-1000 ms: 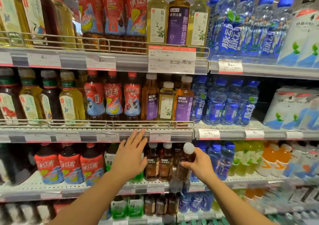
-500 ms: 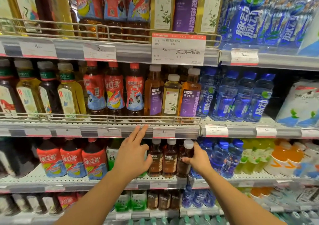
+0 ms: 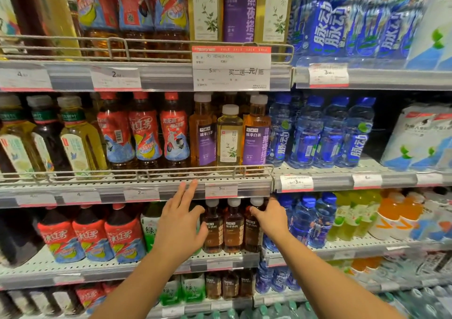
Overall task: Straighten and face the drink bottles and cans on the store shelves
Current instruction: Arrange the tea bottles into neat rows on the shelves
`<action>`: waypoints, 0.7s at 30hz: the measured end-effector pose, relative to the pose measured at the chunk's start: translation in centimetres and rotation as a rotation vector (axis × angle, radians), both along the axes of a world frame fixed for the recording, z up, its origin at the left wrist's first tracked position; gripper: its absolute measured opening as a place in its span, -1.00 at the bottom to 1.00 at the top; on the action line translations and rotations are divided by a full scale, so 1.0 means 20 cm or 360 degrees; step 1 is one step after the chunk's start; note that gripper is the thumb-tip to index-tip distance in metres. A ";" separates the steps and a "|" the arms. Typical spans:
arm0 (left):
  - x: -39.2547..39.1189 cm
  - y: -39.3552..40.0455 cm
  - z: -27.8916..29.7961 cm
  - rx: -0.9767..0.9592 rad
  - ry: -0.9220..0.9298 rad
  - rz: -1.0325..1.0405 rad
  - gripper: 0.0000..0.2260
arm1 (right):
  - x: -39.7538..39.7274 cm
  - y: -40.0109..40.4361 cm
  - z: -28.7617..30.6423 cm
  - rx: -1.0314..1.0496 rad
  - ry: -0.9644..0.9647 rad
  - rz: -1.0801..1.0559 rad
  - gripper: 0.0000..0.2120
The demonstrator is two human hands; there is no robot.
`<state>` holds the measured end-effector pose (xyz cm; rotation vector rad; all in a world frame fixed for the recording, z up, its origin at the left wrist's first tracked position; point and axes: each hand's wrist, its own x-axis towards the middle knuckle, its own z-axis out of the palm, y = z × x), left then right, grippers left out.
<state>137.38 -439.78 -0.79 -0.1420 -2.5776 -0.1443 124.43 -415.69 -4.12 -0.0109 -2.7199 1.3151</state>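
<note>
Between the two hands, on the third shelf [image 3: 127,268] down, three dark brown tea bottles [image 3: 233,228] stand upright side by side with their labels turned outward, the rightmost brown bottle [image 3: 253,230] lying nearest the right hand and straight ahead of it. That right hand [image 3: 271,217] has its fingers curled round the rightmost bottle's shoulder, just under the white cap, though how firmly it grips is hard to judge from behind. Just beside the leftmost bottle, the left hand [image 3: 179,223] hangs relaxed with fingers spread, holding nothing, its fingertips up before the price rail [image 3: 146,192].
</note>
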 end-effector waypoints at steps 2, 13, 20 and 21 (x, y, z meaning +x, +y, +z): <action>0.03 0.03 -0.01 0.0130 0.0071 -0.0011 -0.77 | 0.00 -0.01 0.00 0.0111 0.0028 -0.0043 -0.53; -0.21 0.17 -0.19 0.1002 -0.0412 0.0412 -0.43 | -0.06 0.00 -0.03 0.0278 0.0025 0.0104 -0.54; -0.33 0.25 -0.16 0.0967 -0.0436 0.0589 -0.68 | -0.07 0.01 -0.01 0.0292 -0.0042 0.0200 -0.54; -0.34 0.25 -0.15 0.0918 -0.0427 0.0628 -0.70 | -0.07 0.01 -0.01 0.0295 -0.0052 0.0209 -0.55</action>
